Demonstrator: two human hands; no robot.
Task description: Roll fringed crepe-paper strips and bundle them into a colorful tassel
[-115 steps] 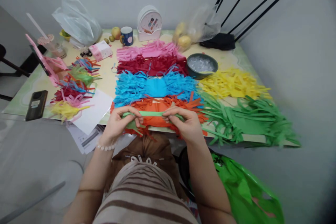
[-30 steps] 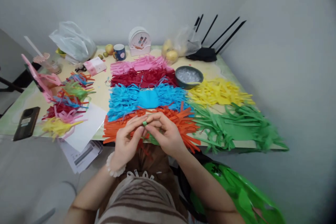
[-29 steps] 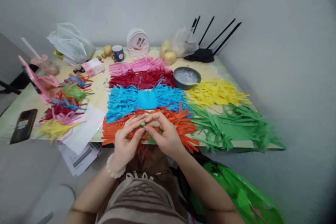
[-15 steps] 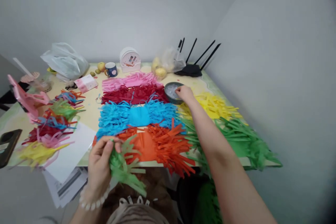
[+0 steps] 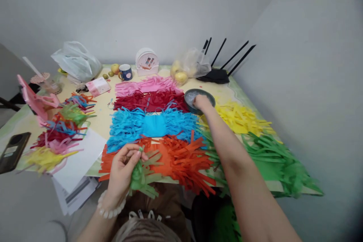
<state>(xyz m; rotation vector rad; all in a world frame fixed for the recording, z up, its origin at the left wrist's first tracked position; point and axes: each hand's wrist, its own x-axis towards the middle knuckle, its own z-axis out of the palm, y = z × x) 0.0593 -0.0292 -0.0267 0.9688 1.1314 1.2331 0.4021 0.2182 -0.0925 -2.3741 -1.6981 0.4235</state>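
Note:
Between the thumb and fingers of my left hand (image 5: 127,166) is a green tissue paper tassel (image 5: 141,179), its cut strips hanging down. My right hand (image 5: 202,102) reaches into a dark round bowl (image 5: 210,96) with pale, clear-looking contents; its fingertips are down inside, so what they pinch, if anything, is hidden. Fringed paper lies in rows before me: orange (image 5: 160,162), blue (image 5: 154,125), dark red (image 5: 153,101) and pink (image 5: 147,85). Yellow fringe (image 5: 239,119) and green fringe (image 5: 269,166) lie to the right, under and beside my right forearm.
At left are a pile of multicoloured tassels (image 5: 56,140), a white sheet (image 5: 82,159), a phone (image 5: 14,151) and a pink stand (image 5: 36,102). Along the back stand a plastic bag (image 5: 79,62), a mug (image 5: 125,72), bagged fruit (image 5: 180,77) and a black router (image 5: 217,76).
My right hand has gone deeper into the bowl. My left hand, still holding the green tassel, sits a little further right. The whole view has shifted slightly.

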